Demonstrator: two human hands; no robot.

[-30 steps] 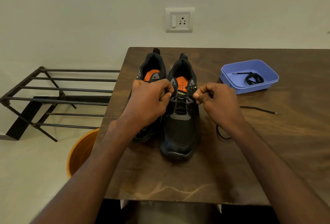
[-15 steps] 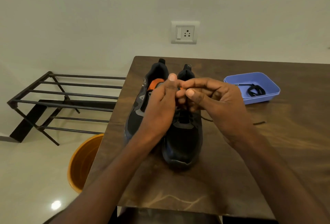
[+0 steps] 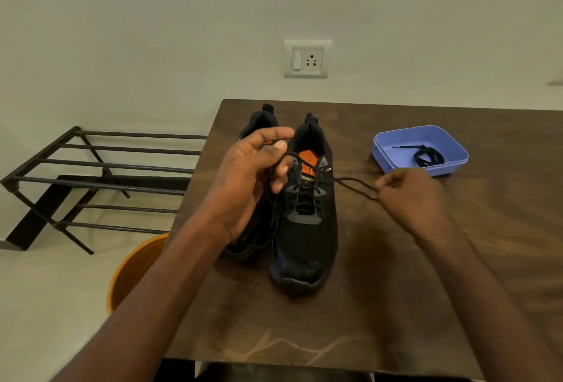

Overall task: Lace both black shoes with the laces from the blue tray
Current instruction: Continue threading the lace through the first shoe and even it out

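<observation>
At the far left of the frame a black metal rack (image 3: 100, 180) with horizontal bars stands on the pale floor against the wall. Below it, lower left of centre, the rim of an orange bucket (image 3: 134, 269) shows beside the edge of the worktop (image 3: 396, 305), a dark brown wooden surface filling the lower right half of the frame.

Left of centre, the left hand (image 3: 246, 186) is raised over the shoes with its fingers curled; thumb and forefinger pinch one end of a black lace (image 3: 350, 182), and a strand hangs down from the hand in front of the left shoe (image 3: 259, 119). That shoe is mostly hidden behind the hand and wrist; only its heel and part of its toe show. Just beside it, touching or nearly so, the right shoe (image 3: 306, 229) stands upright at the centre, toe toward the camera, orange insole visible, the lace crossing through its eyelets.

Above the shoes, a white wall socket (image 3: 307, 59) sits on the wall.

From the upper eyelets the lace runs rightward as a narrow loop to the right hand (image 3: 411, 198), which rests low over the worktop, fingers closed and pinching the lace's far part.

In the upper right, the blue tray (image 3: 457, 165) sits on the worktop near the right hand, holding a second lace (image 3: 426, 157), bundled, black.
</observation>
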